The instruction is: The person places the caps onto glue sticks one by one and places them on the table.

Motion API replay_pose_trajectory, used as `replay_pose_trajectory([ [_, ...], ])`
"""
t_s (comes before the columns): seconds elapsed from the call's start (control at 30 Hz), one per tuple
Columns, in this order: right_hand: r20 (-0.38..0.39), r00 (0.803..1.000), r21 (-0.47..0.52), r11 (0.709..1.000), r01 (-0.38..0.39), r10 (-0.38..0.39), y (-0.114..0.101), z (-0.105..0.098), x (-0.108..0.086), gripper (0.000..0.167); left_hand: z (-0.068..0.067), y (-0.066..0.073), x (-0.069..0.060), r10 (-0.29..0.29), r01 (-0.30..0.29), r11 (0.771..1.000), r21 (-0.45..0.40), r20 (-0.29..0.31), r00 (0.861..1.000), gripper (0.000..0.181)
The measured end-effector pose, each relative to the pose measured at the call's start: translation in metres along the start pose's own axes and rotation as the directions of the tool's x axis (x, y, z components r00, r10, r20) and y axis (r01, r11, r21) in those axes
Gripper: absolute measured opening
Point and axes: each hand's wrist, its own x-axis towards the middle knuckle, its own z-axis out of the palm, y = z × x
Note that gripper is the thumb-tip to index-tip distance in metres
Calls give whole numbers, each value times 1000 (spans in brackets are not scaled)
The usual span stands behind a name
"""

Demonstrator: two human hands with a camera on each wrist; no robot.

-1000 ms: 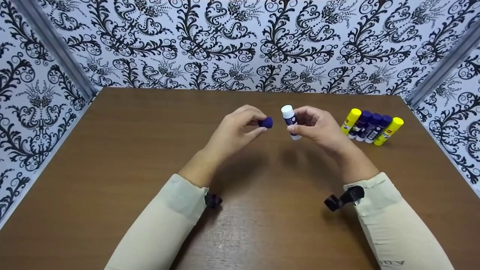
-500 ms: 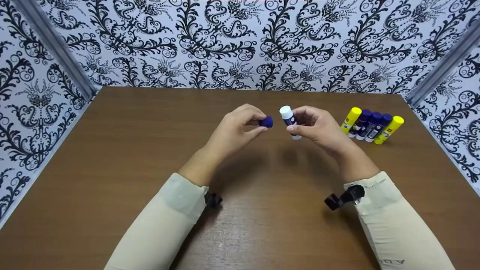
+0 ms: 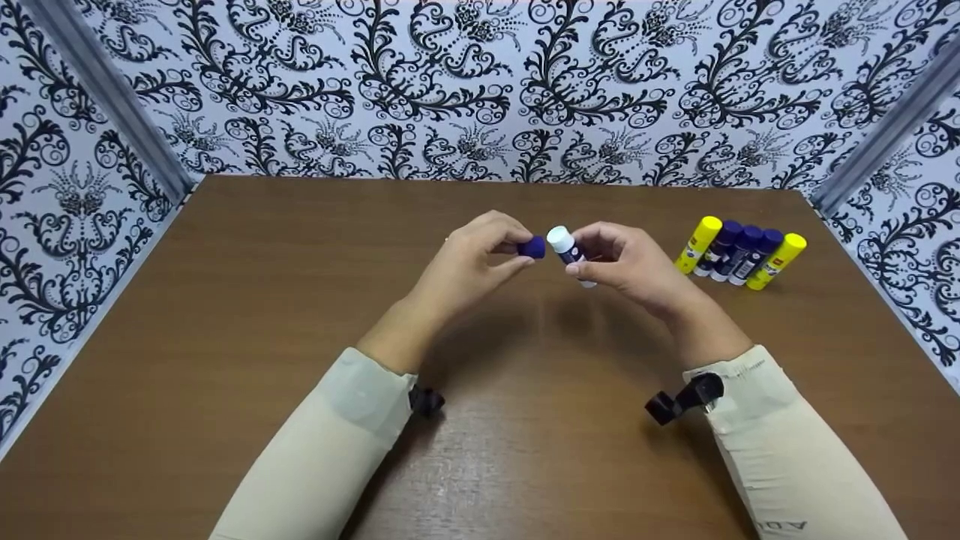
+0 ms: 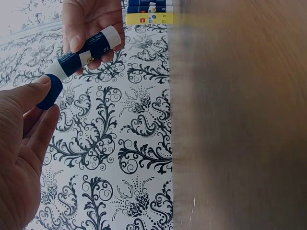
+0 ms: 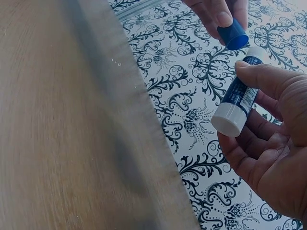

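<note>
Between thumb and fingers my left hand [image 3: 471, 259] pinches a dark blue cap [image 3: 532, 247], its open end turned toward the other hand in the right wrist view. My right hand [image 3: 634, 262] holds an uncapped glue stick [image 3: 568, 251] with a blue label and white ends, its top tilted toward the cap. A small gap parts cap and glue stick in the head view. The left wrist view shows the cap [image 4: 51, 92] overlapping the end of the glue stick [image 4: 84, 55]. In the right wrist view the white base of the glue stick [image 5: 228, 120] faces the camera.
Several glue sticks stand in a row at the right of the brown table [image 3: 247, 315]: a yellow one [image 3: 777, 262] at the right end, another yellow one [image 3: 699, 244] at the left, blue-capped ones [image 3: 739, 253] between. A patterned wall [image 3: 480, 90] rises behind the table.
My right hand has moved slightly left and down, and the glue stick has tilted further toward the cap, narrowing the gap. The left hand with the cap has stayed nearly still.
</note>
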Motion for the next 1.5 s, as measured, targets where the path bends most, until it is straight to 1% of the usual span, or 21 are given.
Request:
replay_pose_trajectory([
  [0.27, 37, 999, -23, 1000, 8, -7, 1, 1, 0, 35, 0, 2, 1, -18, 18, 1000, -11, 7, 1000, 20],
  [0.53, 54, 999, -36, 999, 3, -2, 5, 5, 2, 34, 1, 1, -1, -5, 5, 1000, -3, 12, 1000, 20],
  [0.97, 58, 998, -114, 993, 12, -5, 7, 5, 2, 31, 2, 2, 0, -24, 23, 1000, 9, 39, 999, 20],
  [1.1, 59, 998, -123, 992, 17, -10, 6, 5, 2, 30, 2, 3, 0, -29, 29, 999, 14, 43, 999, 20],
  [1.27, 62, 998, -134, 991, 25, -17, 5, 4, 1, 29, 2, 2, 0, -41, 39, 999, 31, 54, 998, 20],
  [1.5, 61, 998, -166, 986, 17, -7, 5, 4, 2, 27, 2, 1, 0, -18, 11, 997, 81, 76, 997, 20],
])
